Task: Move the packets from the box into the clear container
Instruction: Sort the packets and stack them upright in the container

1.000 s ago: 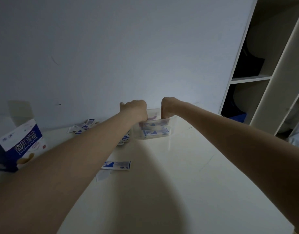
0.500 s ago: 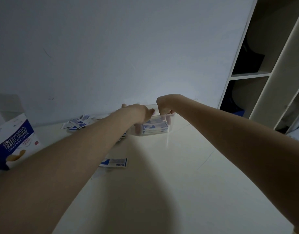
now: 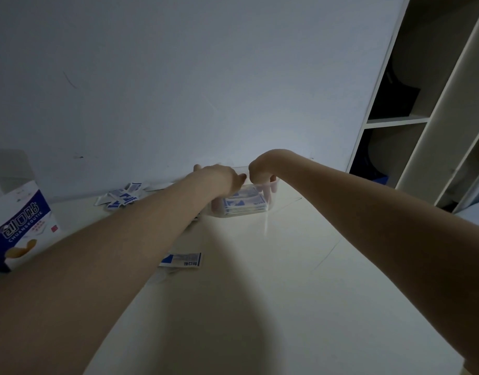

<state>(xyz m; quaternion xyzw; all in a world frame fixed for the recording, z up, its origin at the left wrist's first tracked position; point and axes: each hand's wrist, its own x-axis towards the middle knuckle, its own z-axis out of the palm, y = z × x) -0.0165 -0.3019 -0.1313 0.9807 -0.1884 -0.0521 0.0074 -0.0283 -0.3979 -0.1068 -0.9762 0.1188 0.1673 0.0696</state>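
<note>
Head view: both arms stretch out to the clear container [image 3: 243, 203], which stands near the far edge of the desk [image 3: 300, 293], close to the wall [image 3: 205, 77]. A flat stack of blue-and-white packets [image 3: 245, 204] already lies inside it. The right hand [image 3: 261, 169] hangs over the container with its fingers curled down into it, probably pressing the stack level or steadying it so more will fit; whether it pinches a packet I cannot tell. The left hand [image 3: 219, 177] is at the container's left side with fingers bent over the rim, likely bracing the light tub so it does not slide; its grip is hidden behind the wrist, so I cannot tell that either.

More loose packets [image 3: 123, 197] lie scattered along the far edge to the left, and a single packet [image 3: 182, 259] lies nearer the middle, beside the left forearm. The blue-and-white box [image 3: 19, 228] stands open at the left edge, well apart from the container, so the task looks partly done.

The desk is a pale, smooth surface in dim light. The wall is plain, and an open shelf unit [image 3: 422, 117] with dark compartments rises at the right.
</note>
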